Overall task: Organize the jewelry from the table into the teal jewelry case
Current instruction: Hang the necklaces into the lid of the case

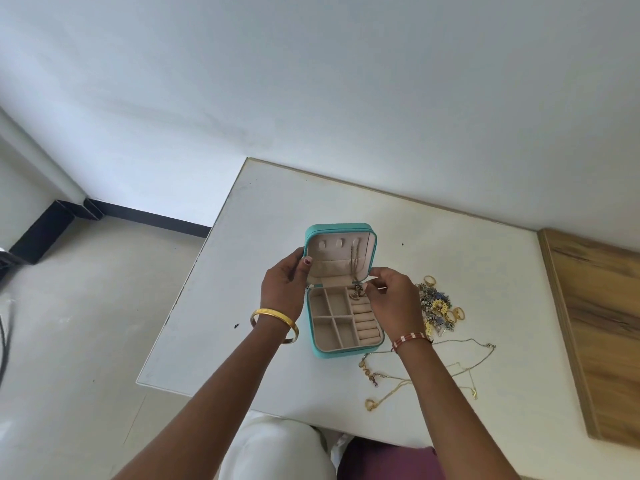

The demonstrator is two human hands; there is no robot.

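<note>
Gold chain necklaces [426,379]: loose on white table [263,209]. Teal zip jewelry case [341,292]: open, left hand [282,284] gripping the lid. Right hand [388,296] pinches dark pendant necklace [356,292]; advise lowering it gently, chain hooked.

We have one view only, worn on the head, so we look forward and steeply down from above. It sits close over the white table [277,216], which fills the lower middle, with wall behind and floor to the left.
</note>
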